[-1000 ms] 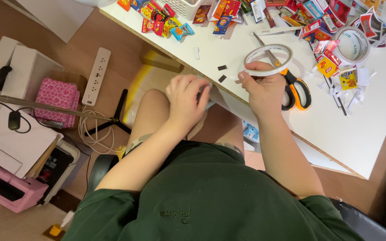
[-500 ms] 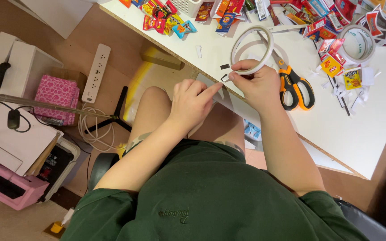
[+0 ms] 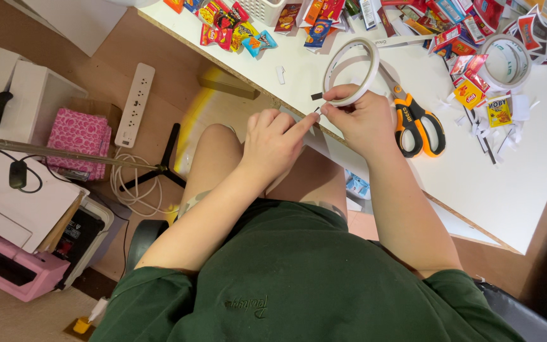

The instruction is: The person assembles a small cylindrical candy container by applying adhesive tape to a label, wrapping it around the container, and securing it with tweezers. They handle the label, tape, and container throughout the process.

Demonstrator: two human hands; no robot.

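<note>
White surface [image 3: 514, 190] fills the upper right, its wooden edge running diagonally across the view. Green shirt covers the person's body in the lower part of the picture, with bare knees below the surface's edge. On the floor to the left lie a pink machine [image 3: 7, 269], a pink patterned cloth [image 3: 77, 136], a white power strip [image 3: 135, 104] and coiled cable [image 3: 131, 187].

Along the top of the surface lies a litter of small colourful snack packets [image 3: 235, 25], running off to the right, where a second roll of tape [image 3: 506, 61] rests among paper scraps. Orange-and-black scissors [image 3: 416, 120] lie flat just beside the right hand, blades pointing towards the tape roll.

The right hand [image 3: 365, 120] rests at the surface's edge, and its fingers [image 3: 343, 95] are closed on the lower rim of a white tape roll [image 3: 351, 69], holding it up on edge above the surface. The left hand [image 3: 273, 142] comes up from over the knee, thumb and forefinger pinched together on a small strip of tape [image 3: 317, 111] at the roll's lower edge, its fingertips touching those of the right hand. A tiny dark piece [image 3: 316, 96] sits just to the left of the roll; whether it lies on the surface or hangs from the tape cannot be told.
</note>
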